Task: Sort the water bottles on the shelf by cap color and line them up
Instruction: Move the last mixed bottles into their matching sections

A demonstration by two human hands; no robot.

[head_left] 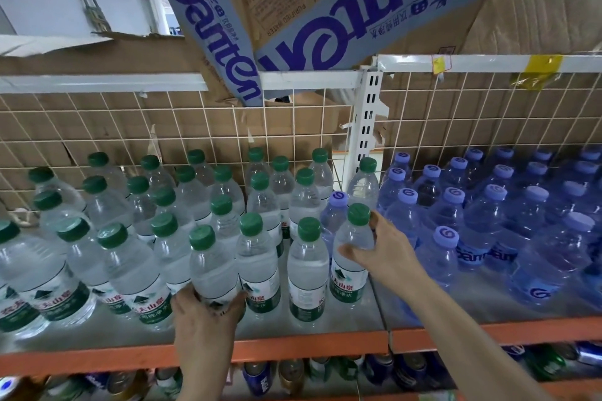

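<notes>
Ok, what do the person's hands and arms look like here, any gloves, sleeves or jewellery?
Both hands are bare: no gloves on the left hand or the right hand. No rings, watch or wristband show. The forearms are uncovered as far as the frame shows them, so no sleeve is in view. No markings or tape are visible on either.

A person's left hand grips a green-capped water bottle near the front edge of a shelf. Their right hand holds another green-capped bottle standing just beside a lilac-capped blue bottle. Blue bottles fill the right side.
</notes>
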